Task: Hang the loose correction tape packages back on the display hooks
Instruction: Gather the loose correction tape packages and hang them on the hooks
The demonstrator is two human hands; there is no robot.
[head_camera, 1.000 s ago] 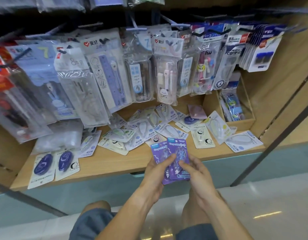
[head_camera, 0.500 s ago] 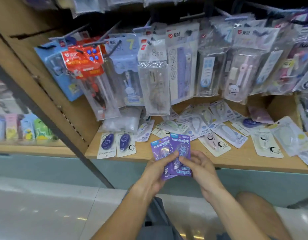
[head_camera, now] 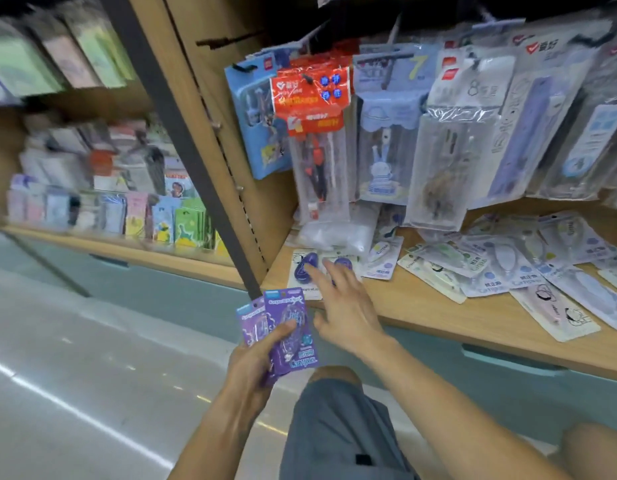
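Gathering step: left hand holds two packs, right hand reaches for more on the shelf.

Left hand (head_camera: 255,358) grips two purple carded correction tape packages (head_camera: 286,327), fanned, thumb across the front. Right hand (head_camera: 345,306), fingers spread and holding nothing, hovers just beyond them over two white cards with dark-blue oval tape dispensers (head_camera: 305,268) lying flat on the wooden shelf (head_camera: 421,306); contact unclear from blur. More pale loose tape packs (head_camera: 501,268) lie scattered to its right. Next, likely: pinch the blue cards up by an edge, stack them into the left hand, then find free hooks above.
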